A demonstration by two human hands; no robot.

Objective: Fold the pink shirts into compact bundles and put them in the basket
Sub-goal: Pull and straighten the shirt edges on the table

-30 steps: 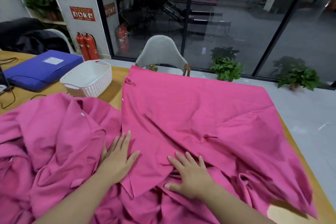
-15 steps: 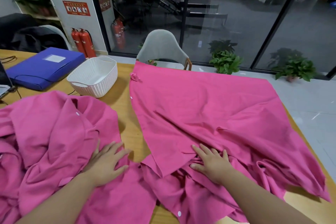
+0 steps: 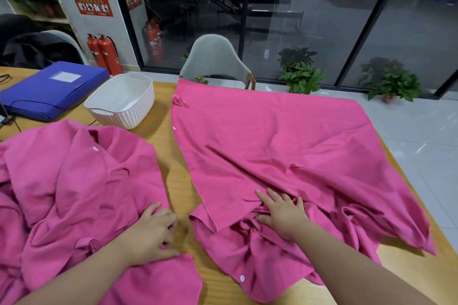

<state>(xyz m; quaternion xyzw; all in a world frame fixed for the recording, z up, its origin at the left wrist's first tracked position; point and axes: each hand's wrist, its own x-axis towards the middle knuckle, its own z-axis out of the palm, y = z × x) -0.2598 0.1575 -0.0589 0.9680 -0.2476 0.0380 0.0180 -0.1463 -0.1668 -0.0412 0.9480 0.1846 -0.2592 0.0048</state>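
Crumpled pink shirt point(image 3: 81, 188) sits bunched at the surface's point(image 3: 178, 181) left edge, w/ left hand point(image 3: 151, 233) resting on its near hem, fingers curled into the fabric. White basket point(image 3: 121, 101) is by the far edge, nothing in it. Spread pink shirt point(image 3: 285, 146) covers the right half; right hand point(image 3: 282, 213) presses flat on its wrinkles, fingers straight.
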